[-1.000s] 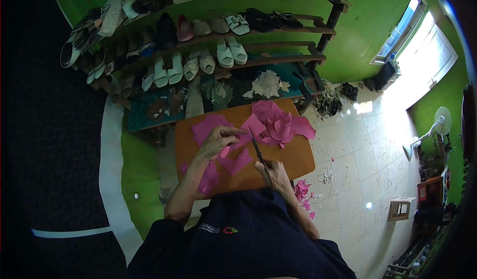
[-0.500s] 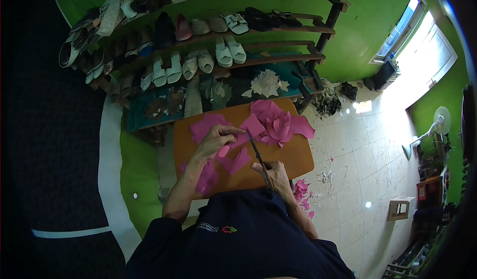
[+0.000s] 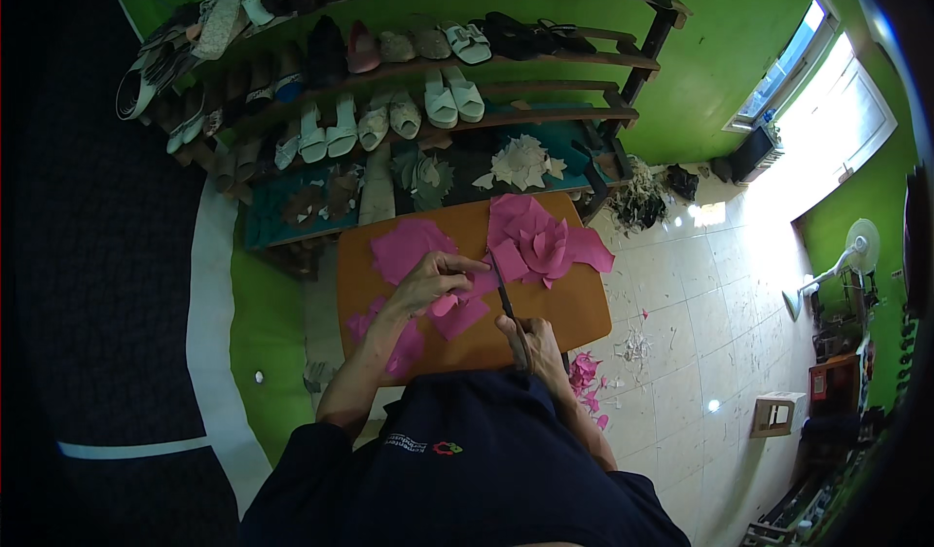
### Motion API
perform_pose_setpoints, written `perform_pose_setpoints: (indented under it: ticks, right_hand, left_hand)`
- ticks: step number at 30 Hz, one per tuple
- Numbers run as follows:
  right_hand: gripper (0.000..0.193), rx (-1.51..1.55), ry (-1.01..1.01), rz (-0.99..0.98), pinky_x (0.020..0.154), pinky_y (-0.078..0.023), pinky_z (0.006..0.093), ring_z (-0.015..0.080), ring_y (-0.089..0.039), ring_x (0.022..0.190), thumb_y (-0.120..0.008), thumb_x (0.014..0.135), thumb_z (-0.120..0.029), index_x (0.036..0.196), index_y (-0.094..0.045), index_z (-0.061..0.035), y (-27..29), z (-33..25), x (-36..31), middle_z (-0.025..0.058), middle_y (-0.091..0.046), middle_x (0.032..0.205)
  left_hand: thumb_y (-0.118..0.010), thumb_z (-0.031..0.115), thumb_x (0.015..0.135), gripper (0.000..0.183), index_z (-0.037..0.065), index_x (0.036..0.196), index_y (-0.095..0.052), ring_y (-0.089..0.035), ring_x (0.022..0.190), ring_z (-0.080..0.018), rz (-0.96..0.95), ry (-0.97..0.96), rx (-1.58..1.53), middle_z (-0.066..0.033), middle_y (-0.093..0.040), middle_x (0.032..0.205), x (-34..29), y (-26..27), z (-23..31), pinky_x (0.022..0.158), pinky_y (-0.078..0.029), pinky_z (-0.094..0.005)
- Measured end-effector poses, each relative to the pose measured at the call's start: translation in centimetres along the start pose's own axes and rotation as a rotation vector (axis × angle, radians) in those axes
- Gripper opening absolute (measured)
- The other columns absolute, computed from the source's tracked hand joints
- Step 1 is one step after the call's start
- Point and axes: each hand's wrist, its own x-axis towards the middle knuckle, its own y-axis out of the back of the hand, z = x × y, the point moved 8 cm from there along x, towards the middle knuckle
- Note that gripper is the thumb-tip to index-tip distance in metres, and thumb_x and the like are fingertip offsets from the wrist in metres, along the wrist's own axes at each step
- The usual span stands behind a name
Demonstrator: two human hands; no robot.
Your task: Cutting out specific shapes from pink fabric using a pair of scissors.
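Gripping scissors (image 3: 507, 308) in the right hand (image 3: 537, 341), pinching a pink sheet (image 3: 480, 282) in the left hand (image 3: 435, 282), apparently to steady its edge at the blades (image 3: 500, 286) over the orange surface (image 3: 574, 315).

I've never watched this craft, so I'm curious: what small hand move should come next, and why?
Perhaps one short, gentle snip with the scissors, the left hand steadying the pink piece: the right hand grips the scissors, and their tips appear to lie at the piece, close to the left hand.
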Motion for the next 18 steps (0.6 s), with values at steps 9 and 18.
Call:
perform_pose_setpoints:
  ticks: [9,18]
  right_hand:
    - [0.063,0.079,-0.084,0.011,0.040,-0.037,0.0281,0.0098,-0.046,0.042,-0.060,0.092,-0.058,0.060,-0.049,-0.0048,-0.1,1.6,-0.3,-0.0004,-0.044,0.050]
    - [0.069,0.072,-0.023,-0.103,0.053,-0.037,0.0409,0.0185,-0.046,0.054,-0.060,0.090,-0.061,0.072,-0.054,0.0052,-1.2,1.3,-0.5,0.0092,-0.046,0.056]
  left_hand:
    - [-0.061,-0.008,0.084,0.040,0.001,0.123,-0.067,-0.060,0.066,-0.0060,0.032,0.008,-0.093,-0.0011,-0.067,0.082,-0.5,0.5,-0.4,0.062,-0.053,-0.0226]
    - [-0.065,-0.006,0.083,0.038,0.001,0.120,-0.068,-0.064,0.070,-0.0065,-0.006,-0.014,-0.044,-0.0030,-0.069,0.084,-0.5,1.8,-1.1,0.064,-0.059,-0.0230]
